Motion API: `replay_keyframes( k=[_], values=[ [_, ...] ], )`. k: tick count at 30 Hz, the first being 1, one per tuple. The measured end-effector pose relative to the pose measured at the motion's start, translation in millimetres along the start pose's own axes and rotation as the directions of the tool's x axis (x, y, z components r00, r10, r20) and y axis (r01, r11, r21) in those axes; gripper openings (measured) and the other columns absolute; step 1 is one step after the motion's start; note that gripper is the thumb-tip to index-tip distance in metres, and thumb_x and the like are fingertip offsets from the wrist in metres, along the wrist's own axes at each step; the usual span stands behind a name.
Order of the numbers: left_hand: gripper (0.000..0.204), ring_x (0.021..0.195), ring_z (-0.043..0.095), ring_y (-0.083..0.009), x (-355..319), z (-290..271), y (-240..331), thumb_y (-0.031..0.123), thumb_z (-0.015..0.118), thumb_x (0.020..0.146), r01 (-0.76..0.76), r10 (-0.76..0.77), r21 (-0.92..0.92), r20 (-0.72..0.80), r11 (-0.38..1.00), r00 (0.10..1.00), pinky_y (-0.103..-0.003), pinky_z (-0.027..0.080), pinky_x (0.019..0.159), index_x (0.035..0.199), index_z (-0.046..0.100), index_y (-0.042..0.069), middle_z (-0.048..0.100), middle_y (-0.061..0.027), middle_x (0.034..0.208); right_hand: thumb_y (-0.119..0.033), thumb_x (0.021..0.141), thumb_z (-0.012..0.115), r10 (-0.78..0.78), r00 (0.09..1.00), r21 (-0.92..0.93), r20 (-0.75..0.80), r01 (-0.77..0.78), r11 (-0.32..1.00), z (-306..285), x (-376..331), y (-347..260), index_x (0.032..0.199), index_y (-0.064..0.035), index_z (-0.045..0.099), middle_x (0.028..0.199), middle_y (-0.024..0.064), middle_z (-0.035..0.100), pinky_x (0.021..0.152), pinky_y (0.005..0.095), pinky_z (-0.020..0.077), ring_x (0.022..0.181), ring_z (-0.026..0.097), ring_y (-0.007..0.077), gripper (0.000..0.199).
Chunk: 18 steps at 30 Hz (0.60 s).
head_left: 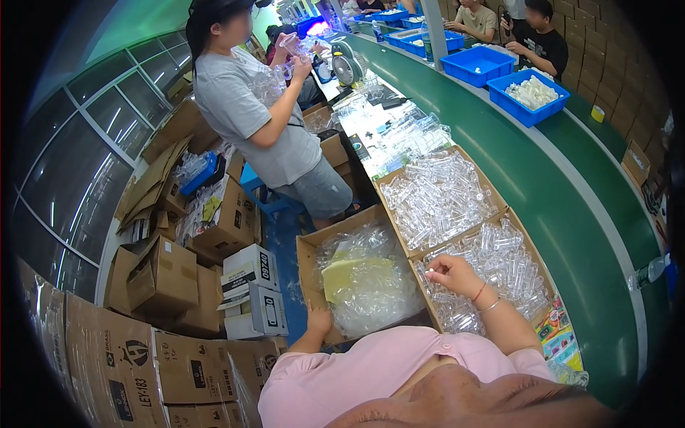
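Note:
My right hand (455, 275) is closed in a pinch, a small white piece (429, 272) at its fingertips. It hovers over the near shallow cardboard tray, heaped with clear plastic tube-like parts (510, 260). Low on the left, my left hand (319, 321) holds the near-left edge of an open cardboard box (308, 264); its fingers are partly hidden. Inside that box lie crumpled clear plastic bags (371, 307) and a yellowish sheet (357, 278). A second tray of similar clear parts (435, 200) adjoins the near one on its far side.
A person in a grey shirt (250, 107) stands at far left holding clear parts. Along the right runs a green conveyor (528, 185), with blue bins (528, 96) beyond it. Cartons (114, 357) are stacked left. A fan (348, 68) stands on the far table; a bottle (649, 271) lies right.

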<state>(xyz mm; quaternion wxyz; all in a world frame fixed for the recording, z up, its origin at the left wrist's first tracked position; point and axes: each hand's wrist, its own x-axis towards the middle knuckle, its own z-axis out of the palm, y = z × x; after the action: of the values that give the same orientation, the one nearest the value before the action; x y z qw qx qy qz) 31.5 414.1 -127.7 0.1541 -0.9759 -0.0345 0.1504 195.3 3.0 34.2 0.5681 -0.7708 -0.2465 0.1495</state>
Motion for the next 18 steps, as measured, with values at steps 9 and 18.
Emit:
replay_keyframes(
  k=[9,18],
  values=[
    [0.027,0.091,0.062,-0.0277,48,-83,66,0.03,0.065,0.083,-0.2,-0.143,-0.927,-0.256,0.316,0.956,-0.036,0.046,0.084,0.087,0.067,0.004,0.066,-0.0122,0.091,-0.005,0.084,0.064,0.002,0.999,0.372,-0.033,0.011,0.928,-17,-15,-56,0.092,0.0011,0.057,0.08,0.006,0.065,0.065,0.0248,0.0536,0.072,0.065,0.0124,0.012],
    [0.043,0.086,0.057,-0.0253,-37,-349,62,0.04,0.056,0.089,-0.483,0.161,-0.179,-0.984,-0.857,0.08,-0.044,0.044,0.086,0.109,0.061,0.002,0.06,-0.013,0.094,0.0,0.085,0.058,0.09,0.953,0.451,-0.289,0.053,0.891,-4,-91,-77,0.089,-0.0012,0.054,0.084,0.0118,0.065,0.065,0.0277,0.0537,0.071,0.064,0.016,0.005]
  ],
)
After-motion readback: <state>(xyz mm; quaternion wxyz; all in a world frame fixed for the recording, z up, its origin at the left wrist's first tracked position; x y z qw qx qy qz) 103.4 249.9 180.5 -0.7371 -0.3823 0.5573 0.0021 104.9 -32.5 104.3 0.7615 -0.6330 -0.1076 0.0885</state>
